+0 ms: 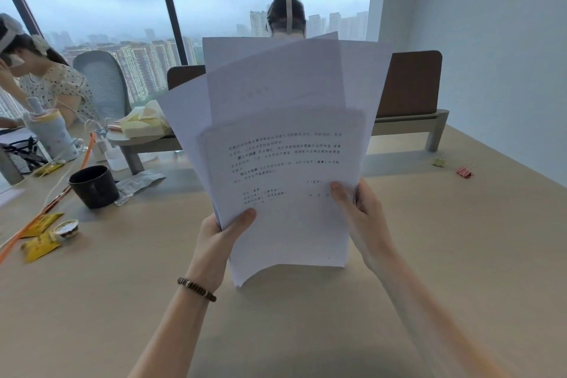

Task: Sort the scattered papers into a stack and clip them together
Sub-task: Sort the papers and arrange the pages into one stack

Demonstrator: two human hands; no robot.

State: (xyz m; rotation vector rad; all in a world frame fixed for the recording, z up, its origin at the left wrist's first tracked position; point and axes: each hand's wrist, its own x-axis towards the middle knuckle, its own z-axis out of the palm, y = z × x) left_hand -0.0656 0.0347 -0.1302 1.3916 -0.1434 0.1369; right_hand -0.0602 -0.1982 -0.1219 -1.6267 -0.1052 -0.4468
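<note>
The worktop (pixel 429 255) is seen under both hands. A bunch of papers (pixel 285 138) is held up above it, fanned out and not lined up. The papers' left edge is pinched by the left hand (pixel 219 242), thumb on the front. The right edge is gripped by the right hand (pixel 360 218). Two small clips (pixel 464 171) are seen lying far off, past the right hand.

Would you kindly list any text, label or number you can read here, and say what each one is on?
Front sheet of the papers: printed Chinese text; two bold headings seem to read "第二十四条" and "第二十五条", the rest too blurred to read.
Yellow packets: dark print, too small to read.
Small round tub: lid print unreadable.
Black cup and the binder clips: no text visible.
</note>
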